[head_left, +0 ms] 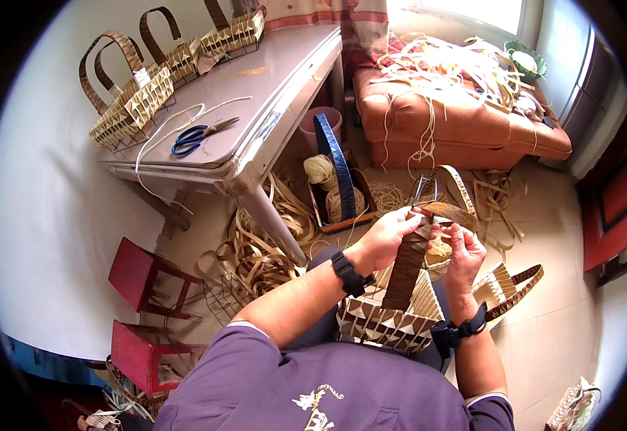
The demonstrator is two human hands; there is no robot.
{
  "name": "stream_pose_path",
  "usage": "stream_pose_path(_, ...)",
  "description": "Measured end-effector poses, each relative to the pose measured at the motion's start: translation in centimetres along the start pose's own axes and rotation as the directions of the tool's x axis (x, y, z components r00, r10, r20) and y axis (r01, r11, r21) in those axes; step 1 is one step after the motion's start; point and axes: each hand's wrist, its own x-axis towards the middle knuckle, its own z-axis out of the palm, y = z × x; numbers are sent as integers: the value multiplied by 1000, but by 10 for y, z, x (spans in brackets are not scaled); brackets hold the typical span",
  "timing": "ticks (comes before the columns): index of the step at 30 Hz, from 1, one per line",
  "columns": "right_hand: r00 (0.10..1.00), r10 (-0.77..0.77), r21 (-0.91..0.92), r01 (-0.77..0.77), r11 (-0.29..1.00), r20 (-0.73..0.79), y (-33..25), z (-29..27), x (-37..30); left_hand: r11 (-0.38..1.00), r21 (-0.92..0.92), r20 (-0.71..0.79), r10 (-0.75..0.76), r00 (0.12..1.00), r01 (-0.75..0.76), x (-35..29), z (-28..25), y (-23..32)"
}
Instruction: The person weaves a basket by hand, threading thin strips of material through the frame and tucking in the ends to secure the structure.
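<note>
A cream-and-brown woven basket (374, 327) rests on my lap. Its upright handle (405, 276) is wrapped in dark brown strip, and bare wire (422, 188) shows near the top. My left hand (389, 237) is closed around the upper part of this handle, thumb near the wrapping. A loose length of brown strip (451, 212) loops off the handle to the right. Close beside it, my right hand (464, 255) pinches with thumb and fingers, apparently on that strip; its exact grip is partly hidden.
Blue-handled scissors (193, 138) and finished baskets (137, 100) sit on the table (284, 65). Loose strips cover the orange sofa (392, 118) and floor. A box (338, 224) holds yarn balls. Red stools (134, 276) stand left; another basket (496, 291) lies right.
</note>
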Motion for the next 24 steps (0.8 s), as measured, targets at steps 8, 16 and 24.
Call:
stream_pose_path(8, 879, 263, 556, -458, 693, 397, 1, -7, 46, 996, 44, -34, -70, 997, 71, -8, -4, 3)
stream_pose_path(16, 760, 87, 579, -559, 594, 645, 28, -17, 66, 994, 106, -20, 27, 999, -24, -5, 2, -1)
stream_pose_path(24, 843, 177, 473, -445, 761, 508, -17, -43, 75, 999, -1, -134, -44, 990, 44, 1, 2, -2)
